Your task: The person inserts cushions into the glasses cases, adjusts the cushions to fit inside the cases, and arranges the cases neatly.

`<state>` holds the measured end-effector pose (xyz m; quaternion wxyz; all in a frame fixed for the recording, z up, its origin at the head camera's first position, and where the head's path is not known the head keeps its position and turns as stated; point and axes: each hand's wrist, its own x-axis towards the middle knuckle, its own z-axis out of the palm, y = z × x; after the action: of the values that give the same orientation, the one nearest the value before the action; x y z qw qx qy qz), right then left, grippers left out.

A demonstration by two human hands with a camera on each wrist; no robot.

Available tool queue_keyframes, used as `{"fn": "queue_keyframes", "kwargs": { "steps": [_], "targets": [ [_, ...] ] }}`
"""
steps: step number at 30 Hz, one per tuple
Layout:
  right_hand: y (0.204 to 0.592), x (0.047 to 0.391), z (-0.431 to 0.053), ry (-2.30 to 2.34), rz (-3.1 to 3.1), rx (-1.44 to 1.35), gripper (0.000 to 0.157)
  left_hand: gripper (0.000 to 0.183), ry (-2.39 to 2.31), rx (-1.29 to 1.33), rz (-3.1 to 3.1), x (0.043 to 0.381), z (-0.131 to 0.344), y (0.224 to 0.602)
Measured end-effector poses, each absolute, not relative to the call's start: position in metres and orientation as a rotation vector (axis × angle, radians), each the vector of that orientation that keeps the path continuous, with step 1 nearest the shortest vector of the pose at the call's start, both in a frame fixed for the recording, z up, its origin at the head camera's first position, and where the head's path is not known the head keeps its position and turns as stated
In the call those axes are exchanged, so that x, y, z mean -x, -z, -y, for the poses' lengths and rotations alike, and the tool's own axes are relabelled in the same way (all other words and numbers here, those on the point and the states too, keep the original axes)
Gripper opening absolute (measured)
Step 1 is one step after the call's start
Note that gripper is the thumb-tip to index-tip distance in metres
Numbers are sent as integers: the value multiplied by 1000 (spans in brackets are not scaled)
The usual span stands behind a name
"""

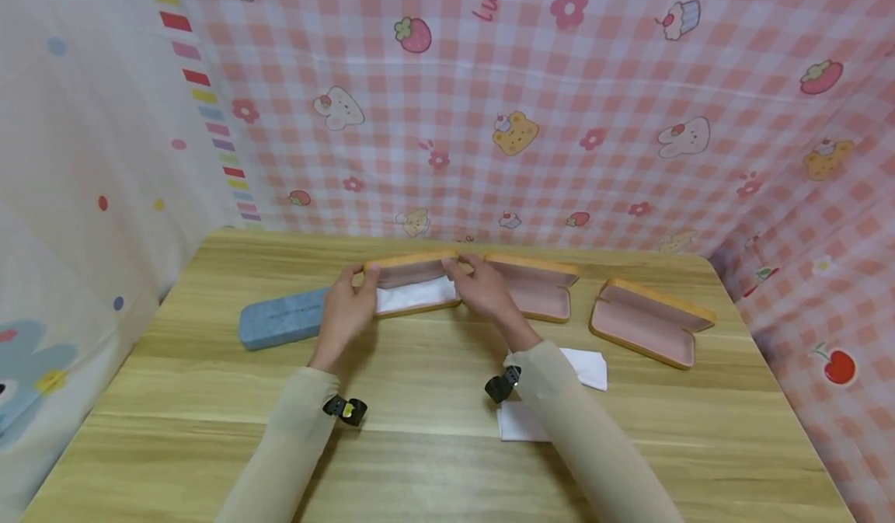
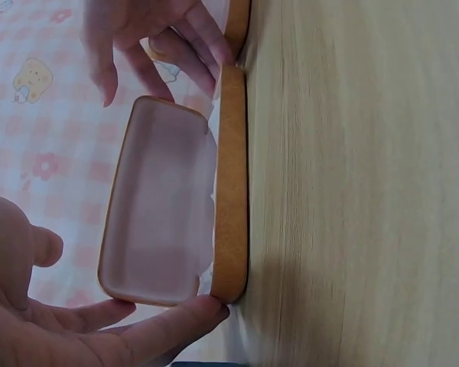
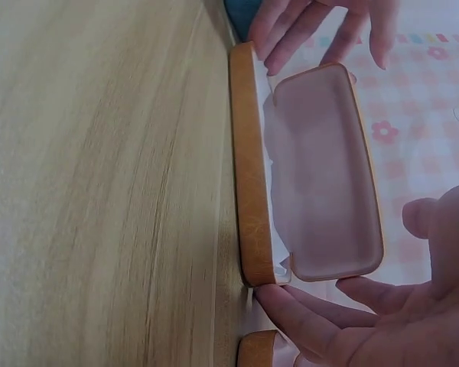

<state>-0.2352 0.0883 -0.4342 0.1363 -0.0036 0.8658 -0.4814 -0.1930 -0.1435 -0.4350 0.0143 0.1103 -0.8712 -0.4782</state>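
An open glasses case point(image 1: 405, 276) with a tan outside and a pink lining stands at the back of the table, its lid raised. White cloth point(image 1: 416, 296) lies in its base. My left hand point(image 1: 347, 305) is at the left end, and my right hand point(image 1: 485, 290) is at the right end. In the left wrist view, outstretched left fingers point(image 2: 164, 329) touch the lid and base ends, the thumb held apart. The right wrist view shows the right fingers point(image 3: 310, 321) likewise against the other end, thumb off the case.
Left of that case lies a closed blue case point(image 1: 283, 321), partly behind my left hand. Two more open cases, one point(image 1: 538, 301) close by and another point(image 1: 646, 329) farther right, show pink linings. White cloths point(image 1: 590, 371) lie partly under my right forearm. Patterned fabric point(image 1: 461, 119) hangs behind the table.
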Motion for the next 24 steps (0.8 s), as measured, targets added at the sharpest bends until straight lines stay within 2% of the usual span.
{"fn": "queue_keyframes", "kwargs": {
  "steps": [15, 24],
  "targets": [
    [440, 240, -84, 1412, -2690, -16, 49, 41, 1324, -395, 2564, 199, 135, 443],
    [440, 240, -87, 1424, -2649, -13, 43, 36, 1289, -366, 2533, 196, 134, 446]
  ]
}}
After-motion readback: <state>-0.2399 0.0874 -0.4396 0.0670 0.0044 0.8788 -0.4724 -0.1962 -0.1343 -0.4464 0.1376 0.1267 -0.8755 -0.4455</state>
